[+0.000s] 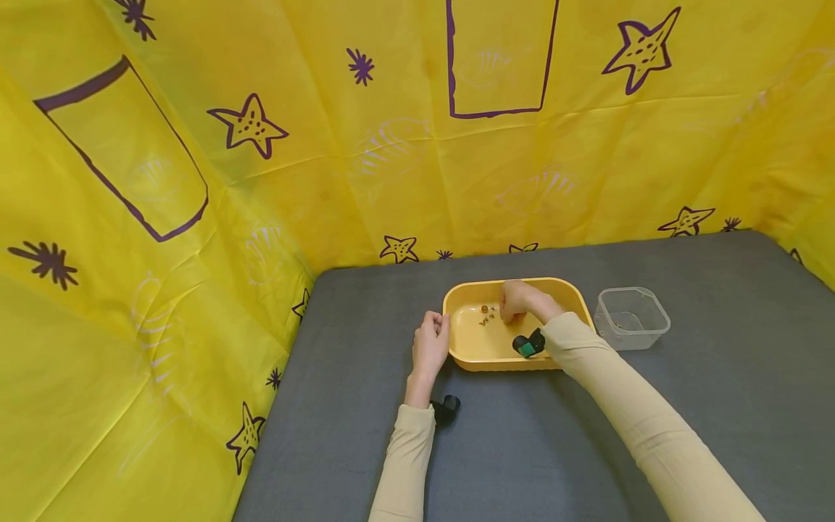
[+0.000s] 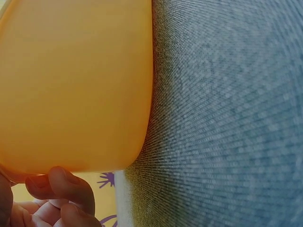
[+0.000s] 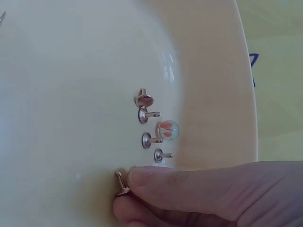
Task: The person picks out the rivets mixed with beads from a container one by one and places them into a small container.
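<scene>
On the tub (image 1: 502, 365) at nine o'clock, head view, the left hand (image 1: 431, 341) grips it, probably for steadiness; left wrist view, fingers (image 2: 71, 184) curl against its edge; right wrist view, the right hand (image 3: 175, 194) pinches a rivet (image 3: 121, 184) inside, four others (image 3: 147, 140) towards one o'clock.

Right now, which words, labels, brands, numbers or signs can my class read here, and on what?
None can be read.
Yellow fabric backdrop: only drawings, including dark purple stars; no lettering.
Yellow rounded-rectangular plastic tray and clear square plastic container: no legible text visible.
Small shiny metal rivets: any marking is too small to read.
</scene>
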The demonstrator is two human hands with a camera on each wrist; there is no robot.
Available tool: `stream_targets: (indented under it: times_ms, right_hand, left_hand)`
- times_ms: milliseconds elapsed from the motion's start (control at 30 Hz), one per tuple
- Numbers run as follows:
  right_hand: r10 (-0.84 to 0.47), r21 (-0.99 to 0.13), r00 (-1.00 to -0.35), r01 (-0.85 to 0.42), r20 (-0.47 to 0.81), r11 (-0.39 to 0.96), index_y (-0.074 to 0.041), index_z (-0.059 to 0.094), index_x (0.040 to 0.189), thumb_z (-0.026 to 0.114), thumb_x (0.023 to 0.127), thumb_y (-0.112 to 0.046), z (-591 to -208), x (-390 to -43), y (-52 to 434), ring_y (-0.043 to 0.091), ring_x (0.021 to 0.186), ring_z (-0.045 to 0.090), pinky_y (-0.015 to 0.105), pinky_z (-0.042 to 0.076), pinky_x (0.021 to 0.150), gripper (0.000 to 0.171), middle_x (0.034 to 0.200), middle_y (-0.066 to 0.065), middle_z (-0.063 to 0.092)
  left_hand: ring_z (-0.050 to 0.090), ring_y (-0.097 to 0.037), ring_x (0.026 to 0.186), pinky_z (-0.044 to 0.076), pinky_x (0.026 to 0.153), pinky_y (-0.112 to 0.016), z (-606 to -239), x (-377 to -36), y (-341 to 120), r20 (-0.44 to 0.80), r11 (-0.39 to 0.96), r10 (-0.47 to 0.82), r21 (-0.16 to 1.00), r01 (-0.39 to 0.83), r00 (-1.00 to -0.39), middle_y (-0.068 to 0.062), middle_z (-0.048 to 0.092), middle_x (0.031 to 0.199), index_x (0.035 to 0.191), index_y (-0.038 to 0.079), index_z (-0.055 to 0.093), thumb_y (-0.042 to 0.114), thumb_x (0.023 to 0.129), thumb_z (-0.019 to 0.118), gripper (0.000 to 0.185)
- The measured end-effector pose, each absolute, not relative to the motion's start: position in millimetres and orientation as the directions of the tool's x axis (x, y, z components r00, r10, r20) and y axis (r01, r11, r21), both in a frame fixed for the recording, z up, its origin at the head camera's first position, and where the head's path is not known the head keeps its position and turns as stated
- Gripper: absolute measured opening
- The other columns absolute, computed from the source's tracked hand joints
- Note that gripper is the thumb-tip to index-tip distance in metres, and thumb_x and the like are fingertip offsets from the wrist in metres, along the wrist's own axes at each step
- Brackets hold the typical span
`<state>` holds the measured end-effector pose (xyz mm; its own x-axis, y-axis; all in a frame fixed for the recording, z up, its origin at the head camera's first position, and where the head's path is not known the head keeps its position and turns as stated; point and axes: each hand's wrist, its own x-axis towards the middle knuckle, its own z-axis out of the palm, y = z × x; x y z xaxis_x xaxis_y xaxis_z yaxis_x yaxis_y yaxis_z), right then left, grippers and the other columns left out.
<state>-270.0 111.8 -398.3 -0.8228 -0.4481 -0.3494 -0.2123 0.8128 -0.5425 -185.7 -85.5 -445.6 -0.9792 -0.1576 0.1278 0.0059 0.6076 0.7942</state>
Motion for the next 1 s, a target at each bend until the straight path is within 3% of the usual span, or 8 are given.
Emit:
stream_targets:
  times_ms: [533, 733, 1000]
  right_hand:
    - [-0.474, -0.559, -0.804, -0.221, -0.359, 0.799, 0.0, 0.059, 0.058, 0.057, 0.07, 0.008, -397.0, -269.6, 113.1, 0.011, 0.045, 0.04, 0.022, 0.033, 0.045, 0.014, 0.05, 0.002, 0.048]
    - [-0.456, -0.576, -0.828, -0.208, -0.327, 0.79, 0.005, 0.065, 0.066, 0.065, 0.072, 0.006, -391.0, -268.9, 114.5, 0.014, 0.049, 0.05, 0.027, 0.043, 0.051, 0.006, 0.054, 0.006, 0.056]
    - [-0.437, -0.6, -0.841, -0.177, -0.319, 0.78, 0.003, 0.064, 0.066, 0.066, 0.072, 0.005, -387.7, -267.8, 124.8, 0.015, 0.048, 0.047, 0.025, 0.039, 0.049, 0.007, 0.055, 0.008, 0.055]
  left_hand:
    - [0.044, -0.014, 0.054, 0.035, 0.051, -0.028, -445.3, -185.3, -84.7, 0.13, 0.608, -0.157, 0.794, 0.008, -0.979, 0.001, 0.047, 0.064, 0.088, 0.008, 0.053, 0.028, 0.095, 0.05, 0.022]
    - [0.044, -0.014, 0.055, 0.035, 0.051, -0.029, -444.4, -185.6, -85.0, 0.119, 0.599, -0.156, 0.8, 0.002, -0.98, 0.0, 0.047, 0.065, 0.089, 0.007, 0.053, 0.028, 0.096, 0.05, 0.022]
    - [0.045, -0.014, 0.056, 0.035, 0.052, -0.028, -444.1, -185.1, -86.4, 0.1, 0.605, -0.158, 0.796, -0.016, -0.982, -0.001, 0.048, 0.067, 0.09, 0.007, 0.053, 0.028, 0.096, 0.05, 0.022]
